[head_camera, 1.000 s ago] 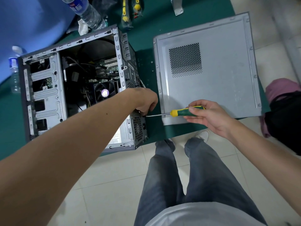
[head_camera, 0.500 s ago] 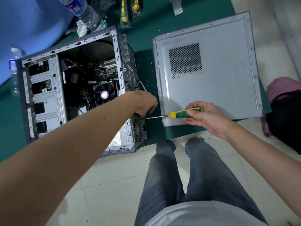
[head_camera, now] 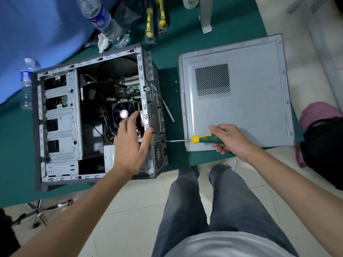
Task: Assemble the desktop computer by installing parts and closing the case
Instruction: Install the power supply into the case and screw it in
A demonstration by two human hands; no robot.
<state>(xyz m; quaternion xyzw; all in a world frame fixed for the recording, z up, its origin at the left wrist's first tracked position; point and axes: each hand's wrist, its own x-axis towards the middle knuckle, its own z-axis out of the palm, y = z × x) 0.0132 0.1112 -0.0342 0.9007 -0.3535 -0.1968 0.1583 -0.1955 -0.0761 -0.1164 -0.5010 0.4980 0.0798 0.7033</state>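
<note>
An open grey computer case point(head_camera: 59, 115) lies on its side on a green table, its CPU fan point(head_camera: 124, 114) and cables exposed. My left hand point(head_camera: 130, 143) hovers flat with spread fingers over the case's rear inside edge, thumb on the rim, holding nothing. My right hand point(head_camera: 230, 140) grips a green and yellow screwdriver point(head_camera: 201, 139). Its shaft points left and the tip touches the case's rear panel near the power supply grille point(head_camera: 158, 153). The detached side panel point(head_camera: 259, 101) lies flat to the right, under my right hand.
Two plastic water bottles point(head_camera: 104, 21) point(head_camera: 27, 86) lie behind and left of the case. Packaged yellow screwdrivers point(head_camera: 155, 19) rest at the back. A white rod point(head_camera: 168, 112) lies between case and panel. A pink and black bag point(head_camera: 323, 138) sits at right. My legs stand below the table edge.
My left hand has left the rear panel by the screwdriver tip, opened, and moved over the case's interior edge. The screwdriver stays at the rear panel. My view has moved back.
</note>
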